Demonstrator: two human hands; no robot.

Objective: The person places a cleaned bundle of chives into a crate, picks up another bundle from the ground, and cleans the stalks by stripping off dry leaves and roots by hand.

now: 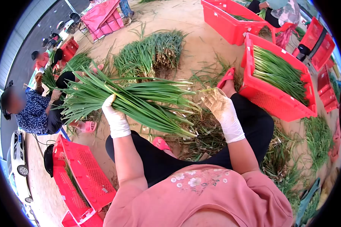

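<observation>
— Gripping hard there: the left hand [115, 115], in a white glove, was clamped around the bundle of green onions [136, 100], which lay across the person's lap at mid-scene, leaves fanning to the left.

— And the right hand [221, 109]?

— Gloved too and smeared with dirt, it sat at the bundle's right end, fingers curled together on a thin stalk [201, 90] by the pale root ends.

— What lay around them?

— A red crate [276, 96] packed with onions stood just right of the knee, a second red crate [83, 174] near left, and a loose heap of onions [151, 53] on the ground farther off. A seated co-worker [38, 109] at the left held another bunch.
</observation>
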